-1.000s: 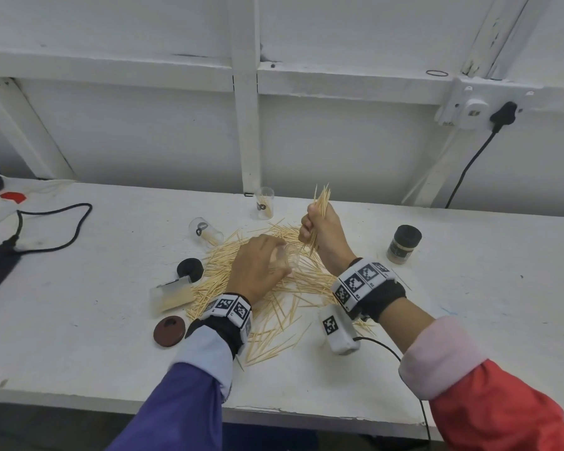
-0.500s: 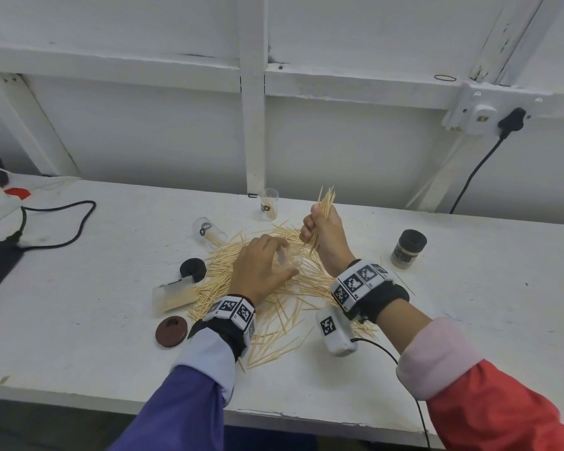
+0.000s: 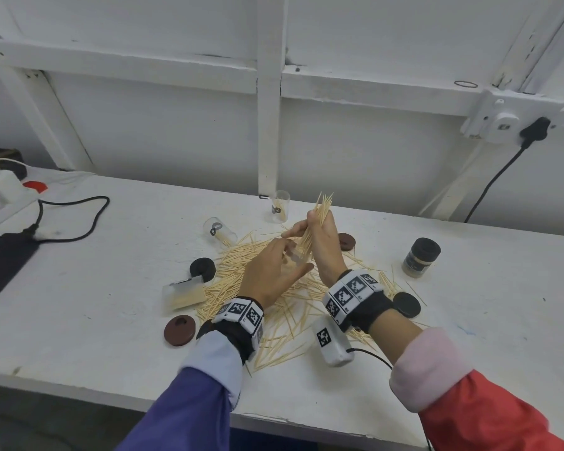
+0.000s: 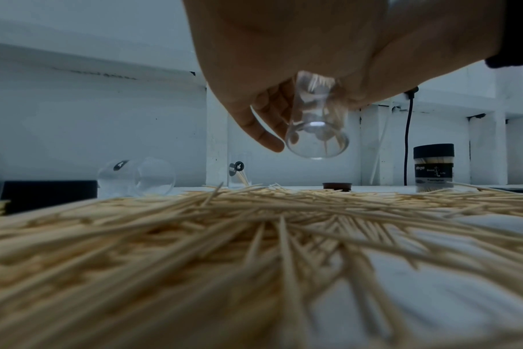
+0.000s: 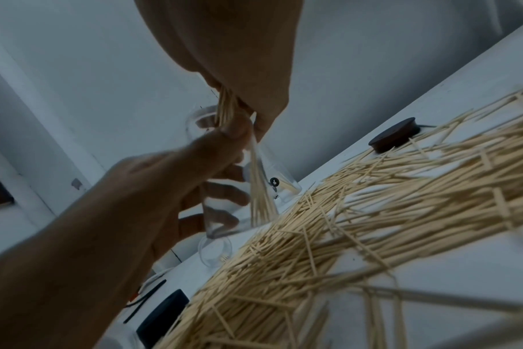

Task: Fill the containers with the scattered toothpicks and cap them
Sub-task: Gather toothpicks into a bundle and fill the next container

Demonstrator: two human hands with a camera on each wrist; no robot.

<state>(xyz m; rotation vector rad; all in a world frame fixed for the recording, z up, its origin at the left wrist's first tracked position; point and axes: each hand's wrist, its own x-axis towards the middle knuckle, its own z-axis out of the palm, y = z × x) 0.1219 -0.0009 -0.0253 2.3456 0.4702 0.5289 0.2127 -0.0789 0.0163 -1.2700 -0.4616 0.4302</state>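
Head view, with both wrist views. The left hand (image 3: pixel 274 275) grips a clear container (image 5: pixel 224 189), fingers wrapped round its wall, and holds it tilted above the middle of the scattered toothpicks (image 3: pixel 274 317) on the white counter (image 3: pixel 95 307). The right hand (image 3: pixel 323 242), just beside it at 2 o'clock, is closed round a bundle of toothpicks (image 3: pixel 318 216) — the lower tips reach down inside the container's mouth, the upper tips fan out above the fist. Around the pile: a clear container lying on its side (image 3: pixel 219 231) at 11 o'clock, with a few toothpicks in it; an upright clear container (image 3: pixel 280 206) at 12 o'clock against the wall post, also holding a few; a capped, filled container with a black lid (image 3: pixel 420 257) at 3 o'clock, well apart from the pile. A flat clear box (image 3: pixel 183 292) holding toothpicks lies at 9 o'clock, touching a black cap (image 3: pixel 203 268). A brown cap (image 3: pixel 179 330) lies at 8 o'clock, a second brown cap (image 3: pixel 345 240) at 1 o'clock just behind the right hand, and another black cap (image 3: pixel 406 304) at 4 o'clock — beside the right wrist band. At the far left edge of the counter lies a black cable (image 3: pixel 79 219).
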